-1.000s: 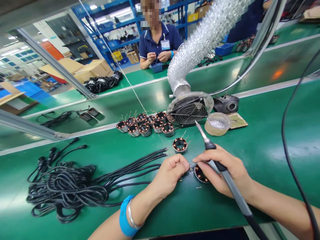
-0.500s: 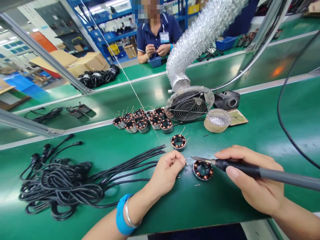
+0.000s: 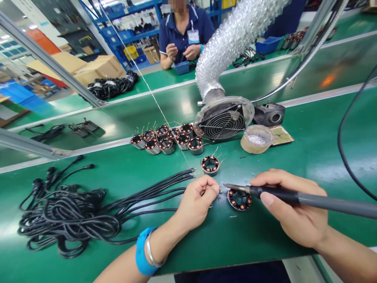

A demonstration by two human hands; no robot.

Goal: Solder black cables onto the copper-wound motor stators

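Observation:
My left hand pinches a thin wire end at its fingertips, beside the stripped ends of black cables. A soldering iron lies in the grip of my right hand, its tip pointing left and close to my left fingertips. Whether the tip touches the wire is too small to tell. Just under the iron's tip, a ring-shaped copper-wound stator lies on the green table. Another stator stands behind my left hand, its thin leads sticking up.
Several stators stand in a group behind. A round fan with a silver duct, a tub of bright bits and a sponge tray stand at the back. Coiled cables lie left. A person sits opposite.
The iron and my right hand have shifted slightly left. My left hand keeps its pinch almost in place. The person opposite has moved their hands a little apart.

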